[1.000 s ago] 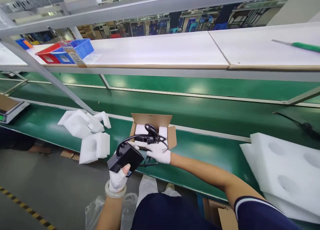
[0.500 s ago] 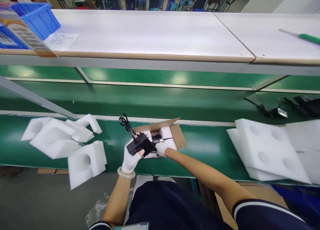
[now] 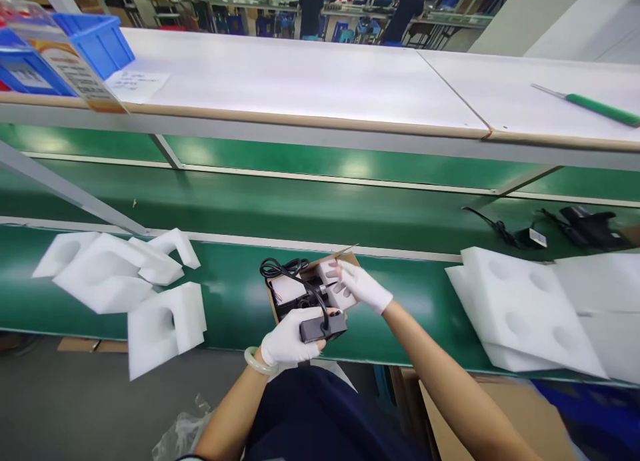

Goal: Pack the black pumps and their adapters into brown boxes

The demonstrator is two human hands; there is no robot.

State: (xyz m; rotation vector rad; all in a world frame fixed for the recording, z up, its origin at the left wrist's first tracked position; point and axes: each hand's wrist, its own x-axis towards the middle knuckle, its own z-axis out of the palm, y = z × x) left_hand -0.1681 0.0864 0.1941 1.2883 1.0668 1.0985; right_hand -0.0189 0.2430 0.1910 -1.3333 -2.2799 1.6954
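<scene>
My left hand (image 3: 293,337) is closed round a black power adapter (image 3: 320,327), held just in front of a small cardboard box (image 3: 273,305). From the adapter a black cord (image 3: 283,267) loops up over the box. Inside the box I see white foam blocks (image 3: 289,289) and a dark device (image 3: 305,303), partly covered by the cord and my left hand. Over the box's right side is my right hand (image 3: 364,286), its fingers apart by a white foam piece with holes (image 3: 344,297); whether they touch it I cannot tell. Both hands wear white gloves with bare fingertips.
White foam pieces (image 3: 167,321) lie to the left on the green bench (image 3: 400,327); foam sheets (image 3: 530,307) lie to the right. Behind them are another adapter (image 3: 531,238) and black items (image 3: 587,226). The raised shelf (image 3: 280,74) holds blue bins (image 3: 95,44) and a green-handled tool (image 3: 595,107).
My left hand has brought the adapter right and nearer my body, turning it. My right hand has come out of the box and up to its right side. The box has tilted.
</scene>
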